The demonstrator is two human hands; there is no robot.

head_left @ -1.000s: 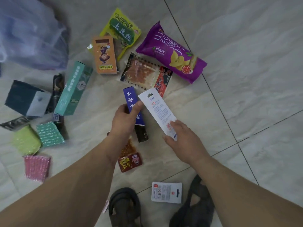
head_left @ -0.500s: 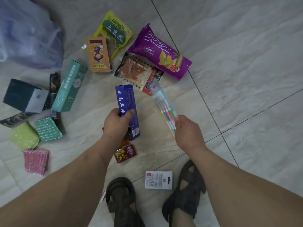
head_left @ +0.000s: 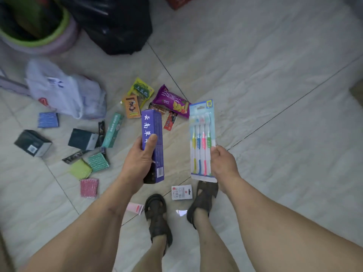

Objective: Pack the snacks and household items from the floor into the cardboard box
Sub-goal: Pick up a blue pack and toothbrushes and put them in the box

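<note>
toothbrushes (head_left: 202, 142): 4 | scrub pads (head_left: 97, 161): 3 | dark boxes (head_left: 33, 143): 2 | sandals (head_left: 157, 214): 2

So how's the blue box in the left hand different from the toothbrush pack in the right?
The blue box is an opaque carton with white characters down its face; the toothbrush pack is a flat card showing four coloured brushes. The left hand wraps the box around its middle, while the right hand pinches the pack at one edge. Both are held upright above the floor.
</note>
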